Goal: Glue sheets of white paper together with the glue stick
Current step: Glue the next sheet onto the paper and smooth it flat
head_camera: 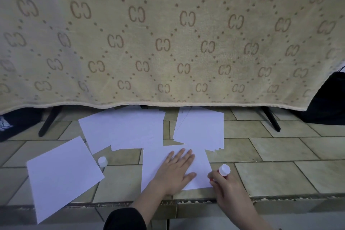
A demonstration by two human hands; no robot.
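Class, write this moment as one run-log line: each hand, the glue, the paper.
left hand: flat on sheet | right hand: holding glue stick, cap on | second glue stick: standing by loose sheet | floor: tiled

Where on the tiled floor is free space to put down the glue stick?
Bare tiles lie right of the pressed sheet, beyond the right hand holding the glue stick, below the right paper stack. A smaller patch lies beside the white cap. Paper crowds the centre and left.

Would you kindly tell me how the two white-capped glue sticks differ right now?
The right-side glue stick is gripped in the right hand, tilted, beside the pressed sheet. The left-side glue stick stands untouched on the tiles, near other paper. Both show white caps.
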